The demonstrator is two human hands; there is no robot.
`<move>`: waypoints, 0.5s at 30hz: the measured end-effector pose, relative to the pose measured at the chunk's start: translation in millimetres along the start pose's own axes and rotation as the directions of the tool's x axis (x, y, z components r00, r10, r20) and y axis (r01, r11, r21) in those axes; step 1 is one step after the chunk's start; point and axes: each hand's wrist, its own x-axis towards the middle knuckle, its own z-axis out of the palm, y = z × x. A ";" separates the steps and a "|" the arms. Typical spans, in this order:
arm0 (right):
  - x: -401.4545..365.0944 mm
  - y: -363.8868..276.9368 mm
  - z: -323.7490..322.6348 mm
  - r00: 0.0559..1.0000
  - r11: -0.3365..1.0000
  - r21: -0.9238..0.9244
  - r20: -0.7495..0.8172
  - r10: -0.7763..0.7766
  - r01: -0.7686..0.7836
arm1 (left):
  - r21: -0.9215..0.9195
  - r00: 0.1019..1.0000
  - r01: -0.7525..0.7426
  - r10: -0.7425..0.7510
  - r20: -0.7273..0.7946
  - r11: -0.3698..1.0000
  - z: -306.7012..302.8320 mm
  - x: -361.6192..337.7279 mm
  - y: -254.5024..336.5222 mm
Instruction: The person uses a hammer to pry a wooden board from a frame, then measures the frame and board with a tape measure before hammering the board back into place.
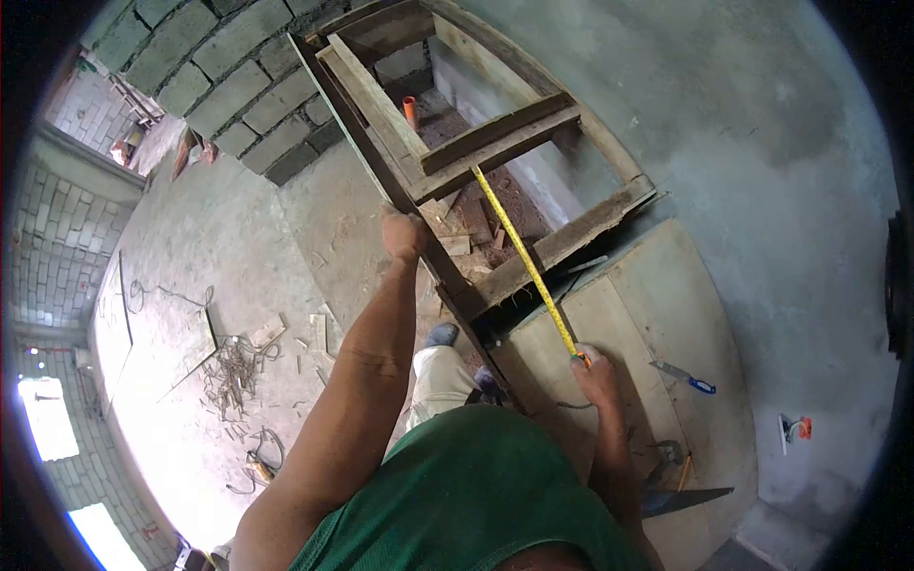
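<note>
My right hand (596,376) is closed round a tape measure, whose case is mostly hidden by my fingers. Its yellow blade (522,252) stretches out across the opening of a wooden frame (562,238), and the far end lies at the frame's cross piece (500,152). My left hand (404,234) is closed on the frame's long left edge board (357,133). A plywood sheet (628,314) lies below my right hand. Resting on it are a utility knife with a blue handle (703,385) and a handsaw (685,500).
A concrete block wall (238,76) stands at the far left. An orange pipe (410,109) rises inside the frame. Wood scraps (238,371) and cables (267,452) lie on the concrete floor at left. The plastered wall (781,190) runs along the right, with an outlet box (804,428).
</note>
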 end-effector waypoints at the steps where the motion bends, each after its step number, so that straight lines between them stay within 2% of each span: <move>1: -0.1 -1.6 -0.3 1.000 1.000 -0.013 0.001 0.009 -0.009 | 0.000 1.000 0.000 0.000 0.002 1.000 -6.0 -1.7 2.8; 3: -1.1 -7.3 -3.0 0.999 0.999 0.008 0.016 0.033 -0.033 | 0.059 0.983 -0.157 0.150 0.109 0.986 -19.6 -4.1 7.1; 4: -1.7 -9.4 -3.8 0.998 0.998 0.029 0.031 0.055 -0.056 | 0.060 0.983 -0.158 0.151 0.109 0.986 -17.7 -3.4 6.1; 6: 1.7 -3.5 -1.8 0.998 0.999 0.014 0.042 0.049 -0.049 | -0.160 0.997 0.044 -0.033 0.073 0.986 -13.5 -0.6 5.6; 10: 5.7 7.4 4.4 1.000 1.000 0.013 0.003 -0.008 0.008 | -0.112 0.994 0.008 0.004 0.108 0.994 -2.0 3.4 -4.2; 13: 5.2 7.8 4.4 1.000 1.000 0.001 -0.003 -0.012 0.012 | -0.152 0.995 0.087 -0.077 0.068 0.985 -13.9 -2.4 6.8; 15: 4.6 7.0 4.2 1.000 1.000 0.008 -0.006 -0.011 0.011 | 0.062 0.969 -0.172 0.158 0.189 0.983 -22.3 -2.4 7.7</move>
